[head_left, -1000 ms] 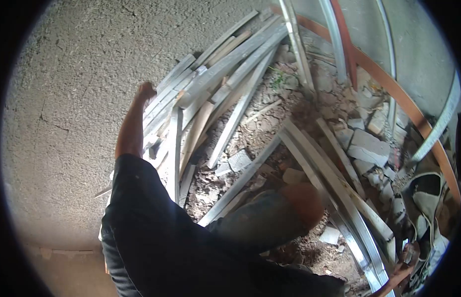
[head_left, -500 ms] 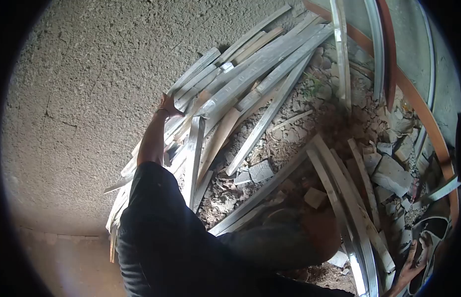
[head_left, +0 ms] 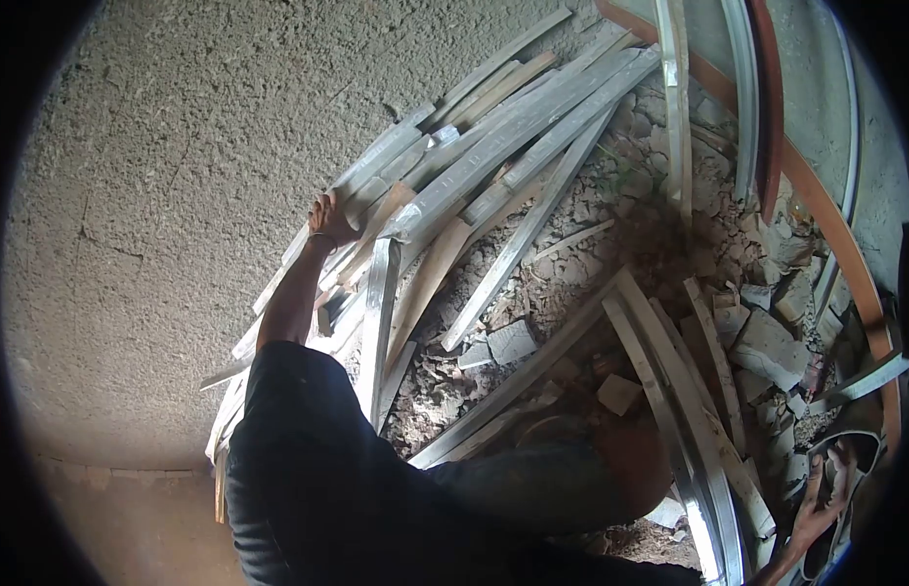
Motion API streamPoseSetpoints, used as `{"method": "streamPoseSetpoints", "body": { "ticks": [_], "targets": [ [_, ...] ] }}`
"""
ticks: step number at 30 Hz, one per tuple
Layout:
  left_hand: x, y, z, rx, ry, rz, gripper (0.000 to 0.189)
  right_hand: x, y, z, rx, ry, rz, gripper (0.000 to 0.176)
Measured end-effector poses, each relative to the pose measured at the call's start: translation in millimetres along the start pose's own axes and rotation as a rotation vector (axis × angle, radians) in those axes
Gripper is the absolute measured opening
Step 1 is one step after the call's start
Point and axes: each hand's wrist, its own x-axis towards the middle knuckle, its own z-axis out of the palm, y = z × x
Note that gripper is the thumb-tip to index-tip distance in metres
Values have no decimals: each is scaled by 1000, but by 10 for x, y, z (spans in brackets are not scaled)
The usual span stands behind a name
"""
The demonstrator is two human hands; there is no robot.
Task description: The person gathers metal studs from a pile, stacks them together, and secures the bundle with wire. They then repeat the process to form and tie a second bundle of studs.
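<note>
My left hand (head_left: 335, 223), a band at its wrist, is at the near end of a grey strip (head_left: 381, 151) in a long pile beside the rough wall. Its fingers are bent over the strip's edge, with the thumb side toward the pile. At the lower right, my right hand (head_left: 824, 498) grips the curved rim of a grey hollow piece (head_left: 869, 439), fingers apart inside the opening. What kind of thing that piece is, I cannot tell. A bent silver strip (head_left: 380, 303) lies just below my left hand.
Rubble (head_left: 772, 347) and broken blocks cover the ground. Long strips (head_left: 669, 410) lean across it in front of my knee (head_left: 635, 469). Upright silver and red lengths (head_left: 767, 117) stand at the back right, near a brown curved band (head_left: 845, 244). The rough wall (head_left: 181, 195) borders the left.
My left hand has shifted slightly down, its fingers now showing over the strip's edge. My right hand and the grey hollow piece have moved up a little.
</note>
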Motion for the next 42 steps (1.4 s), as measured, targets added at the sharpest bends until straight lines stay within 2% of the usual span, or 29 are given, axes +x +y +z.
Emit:
{"method": "streamPoseSetpoints", "body": {
  "ticks": [2,6,7,8,9,12,14,18,20,21,22,23,24,25,26,27,28,30,31,32,34,35,38,39,40,41,42],
  "targets": [
    [-34,11,30,60,71,7,98,-8,8,-37,41,-12,30,17],
    [-66,35,8,85,13,-1,101,-30,58,-84,67,44,72,17],
    [-108,49,-43,75,37,30,103,-47,124,-104,61,41,68,18],
    [-130,39,9,99,211,69,104,-67,137,-134,34,49,17,17],
    [-97,-6,11,96,180,69,106,-100,203,-161,29,48,-16,17],
    [-142,-35,-336,104,135,85,111,-200,383,-311,20,21,-76,20],
    [-186,-43,-731,232,161,40,111,-258,338,-397,58,61,14,21],
    [-239,-286,-1334,108,368,-95,98,-417,404,-431,37,159,67,21],
    [-552,-168,-1788,22,454,-223,86,-493,465,-412,31,183,52,19],
    [-329,-468,-1657,47,528,-173,78,-518,488,-416,48,172,33,17],
    [-561,-429,-1854,-83,601,-188,76,-546,503,-424,65,158,15,16],
    [-638,-481,-1957,-141,665,-256,82,-566,500,-438,116,154,37,16],
    [-623,-782,-1961,-29,789,-282,89,-605,600,-444,93,153,36,17],
    [18,-1696,-1574,-204,910,-93,99,-639,628,-419,87,231,98,18],
    [-530,-1150,-2035,52,1090,-189,103,-700,662,-409,65,304,176,18],
    [-862,-891,-2447,-24,1048,-215,105,-713,572,-480,19,314,223,19],
    [-993,-797,-2695,-73,1107,-133,97,-663,393,-582,-37,318,274,20],
    [-1251,-592,-3181,-161,1209,43,80,-550,98,-814,-11,333,95,16],
    [-1600,-99,-3485,-404,1285,293,68,-598,111,-859,18,379,96,12],
    [-1613,28,-3774,-465,1233,353,68,-665,164,-925,7,419,50,12],
    [-1481,219,-4041,-1194,695,661,85,-859,322,-1017,213,555,77,10],
    [-1683,590,-4092,-1157,682,760,87,-988,382,-1053,254,654,124,10],
    [-2706,2107,-3993,-529,959,1069,93,-1466,417,-1330,404,892,295,12],
    [-2982,2572,-3955,-418,1004,1140,95,-1623,429,-1430,441,984,335,14],
    [-3505,3045,-3951,-596,807,1394,97,-1819,575,-1496,429,1075,248,17],
    [-3672,3416,-3885,-743,596,1609,93,-1999,567,-1610,409,1177,248,17],
    [-3788,3782,-3767,-754,593,1619,93,-2195,476,-1706,389,1275,250,18]
  ]
}}
